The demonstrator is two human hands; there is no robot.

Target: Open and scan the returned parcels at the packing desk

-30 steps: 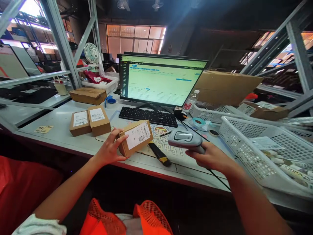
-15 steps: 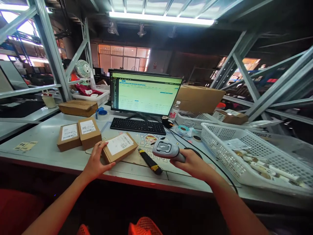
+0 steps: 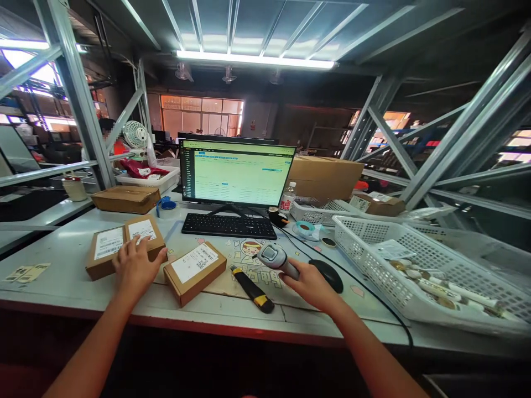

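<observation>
My right hand (image 3: 309, 282) grips a grey-white handheld barcode scanner (image 3: 274, 257) by its handle, above the desk mat. My left hand (image 3: 135, 265) is open, fingers spread, at the front of two small cardboard boxes standing side by side, the left box (image 3: 108, 244) and the right box (image 3: 145, 227); I cannot tell whether the fingers touch them. Both carry white labels, partly hidden by the fingers on the right one. Between my hands a third labelled cardboard box (image 3: 197, 270) lies on the desk, with a black and yellow utility knife (image 3: 253, 290) beside it.
A monitor (image 3: 236, 174) and black keyboard (image 3: 228, 225) stand behind. A mouse (image 3: 327, 275) lies right of my right hand, near the scanner's cable (image 3: 369, 284). A white plastic basket (image 3: 369, 260) occupies the right side. Another cardboard box (image 3: 126, 199) is at back left.
My left hand has let go of the labelled box in the middle and moved left to the pair of boxes. My right hand still holds the scanner, slightly lower in view.
</observation>
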